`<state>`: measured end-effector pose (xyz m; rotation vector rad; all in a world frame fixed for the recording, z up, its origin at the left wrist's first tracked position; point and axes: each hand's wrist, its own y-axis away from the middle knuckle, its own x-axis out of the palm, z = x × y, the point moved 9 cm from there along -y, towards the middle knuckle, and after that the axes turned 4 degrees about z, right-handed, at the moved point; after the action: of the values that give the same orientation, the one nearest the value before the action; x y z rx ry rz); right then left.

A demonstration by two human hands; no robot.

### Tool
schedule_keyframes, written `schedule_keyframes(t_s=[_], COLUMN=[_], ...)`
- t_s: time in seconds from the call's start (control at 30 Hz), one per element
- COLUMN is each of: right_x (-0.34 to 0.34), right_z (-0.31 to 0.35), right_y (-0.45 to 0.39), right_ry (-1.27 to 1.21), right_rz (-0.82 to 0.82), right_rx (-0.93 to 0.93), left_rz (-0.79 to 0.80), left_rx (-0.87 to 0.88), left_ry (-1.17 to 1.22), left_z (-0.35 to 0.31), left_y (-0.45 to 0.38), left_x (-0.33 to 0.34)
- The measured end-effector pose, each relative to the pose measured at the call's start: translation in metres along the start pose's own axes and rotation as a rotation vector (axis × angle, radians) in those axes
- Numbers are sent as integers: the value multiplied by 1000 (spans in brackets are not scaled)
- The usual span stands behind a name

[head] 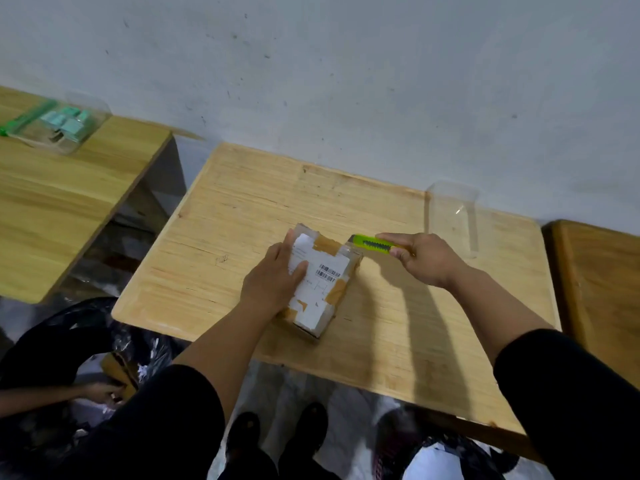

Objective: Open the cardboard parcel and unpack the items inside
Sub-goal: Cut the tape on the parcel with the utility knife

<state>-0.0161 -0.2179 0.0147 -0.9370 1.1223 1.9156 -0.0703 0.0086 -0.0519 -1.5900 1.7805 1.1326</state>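
Note:
A small cardboard parcel [327, 277] with a white shipping label and brown tape lies on the middle wooden table [242, 209]. My left hand [275, 277] presses flat on the parcel's left side, thumb across the label. My right hand [420, 259] grips a green utility knife [372, 244], whose tip touches the parcel's far right corner.
A clear plastic bin [452, 216] stands empty at the table's back right. On the left table [52, 202] sits another clear bin [62, 124] holding green packets. Another person's hand [104, 391] reaches into a black bag [52, 341] on the floor at lower left. A third table [602, 289] adjoins on the right.

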Motion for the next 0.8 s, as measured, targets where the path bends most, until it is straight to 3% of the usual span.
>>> schedule_keyframes(t_s=[0.17,0.27,0.47,0.8], right_x=[31,51,75,88], right_z=[-1,11,30,49], right_y=[28,49,84,108], right_ry=[-365,-459,-422,-460], right_rz=[-154,-212,-317,-416], right_rx=[180,242,362,426], left_rz=[-29,-19,75,29], left_rx=[-75,-81,75,168], left_ry=[84,129,187,295], left_z=[-3,-6,-7,-5], left_y=[3,6,12,18], left_x=[3,5,5,-1])
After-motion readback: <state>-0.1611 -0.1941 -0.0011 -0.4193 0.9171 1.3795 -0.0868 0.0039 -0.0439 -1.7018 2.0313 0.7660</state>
